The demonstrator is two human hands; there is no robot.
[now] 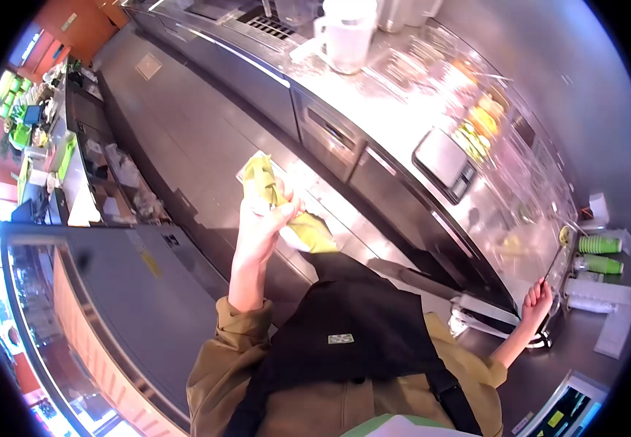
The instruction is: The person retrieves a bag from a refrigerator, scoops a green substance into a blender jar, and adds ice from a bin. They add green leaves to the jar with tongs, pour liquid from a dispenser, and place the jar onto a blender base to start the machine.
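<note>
My left hand [261, 218] is closed around a crumpled yellow-green cloth [314, 231], held up in front of my apron over the floor. Part of the cloth sticks out above the fist, and the rest hangs down to the right. Out to the right, my right hand [536, 302] grips a thin dark stick-like handle [550, 266] at the end of the counter. The handle's far end reaches toward clear containers, and I cannot make out what it ends in. A metal sink tap [541, 339] is close below that hand.
A flat scale [443, 162] sits on the steel counter [403, 120] beside containers of cut fruit [484, 116]. A white pitcher [348, 36] stands farther along. Stacked green cups [599, 245] are at the right. A grey cabinet [119, 269] bounds the aisle on the left.
</note>
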